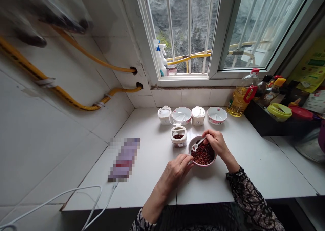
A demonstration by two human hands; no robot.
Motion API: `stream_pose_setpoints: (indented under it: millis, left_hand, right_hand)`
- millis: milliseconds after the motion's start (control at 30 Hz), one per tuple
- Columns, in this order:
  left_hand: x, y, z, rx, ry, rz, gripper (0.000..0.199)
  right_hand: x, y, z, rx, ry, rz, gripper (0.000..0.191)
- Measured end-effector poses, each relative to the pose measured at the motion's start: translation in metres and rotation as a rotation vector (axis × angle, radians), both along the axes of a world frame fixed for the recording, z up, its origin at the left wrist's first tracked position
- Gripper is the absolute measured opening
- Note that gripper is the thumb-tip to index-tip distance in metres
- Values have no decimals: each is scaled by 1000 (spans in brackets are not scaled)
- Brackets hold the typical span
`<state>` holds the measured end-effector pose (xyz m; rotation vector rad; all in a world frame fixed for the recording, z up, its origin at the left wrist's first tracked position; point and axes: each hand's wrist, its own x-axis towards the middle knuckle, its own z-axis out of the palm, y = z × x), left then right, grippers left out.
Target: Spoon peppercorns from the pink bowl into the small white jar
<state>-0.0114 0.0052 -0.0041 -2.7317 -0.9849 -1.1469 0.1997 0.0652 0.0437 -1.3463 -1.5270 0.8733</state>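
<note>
A bowl (214, 157) filled with dark red dried peppercorns (204, 155) stands on the white counter in front of me. My left hand (177, 168) grips its near left rim between thumb and fingers. Over the bowl, my right hand (215, 142) pinches a small white spoon (198, 144), whose tip is at the peppercorns and seems to carry a few. Just beyond the bowl, to its left, an open seasoning jar (178, 141) holds some of the same dark red bits, with its clear lid flipped up.
Two lidded seasoning jars (165, 116) (198, 116) and two white bowls (182, 115) (217, 115) line the back of the counter. An oil bottle (238, 97) and a black rack (261, 119) of bottles stand right. A blurred-out phone-like object (124, 160) with a white cable (100, 190) lies left.
</note>
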Motion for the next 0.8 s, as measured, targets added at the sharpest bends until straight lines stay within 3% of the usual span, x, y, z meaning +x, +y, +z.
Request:
stream_pose_setpoints:
  millis: [133, 267, 333, 433, 533, 700, 800]
  left_hand:
    - [0, 0, 0, 18, -2, 12, 18]
    - [1, 0, 1, 12, -2, 16, 18]
    - [1, 0, 1, 10, -7, 12, 18]
    - [2, 1, 0, 32, -21, 5, 17]
    - [2, 2, 0, 35, -24, 7, 16]
    - [1, 1, 0, -5, -1, 11, 17]
    - [0, -1, 1, 3, -1, 13, 18]
  right_hand:
    - [-2, 4, 0, -45, 157, -16, 17]
    - [-14, 2, 7, 106, 196, -19, 18]
    - [-24, -1, 12, 262, 93, -2, 18]
    - [-36, -5, 15, 528, -233, 104, 22]
    - [-40, -7, 15, 676, -436, 197, 29]
    - [-18, -7, 17, 659, -305, 38, 20]
    - [0, -6, 16, 548, -342, 50, 20]
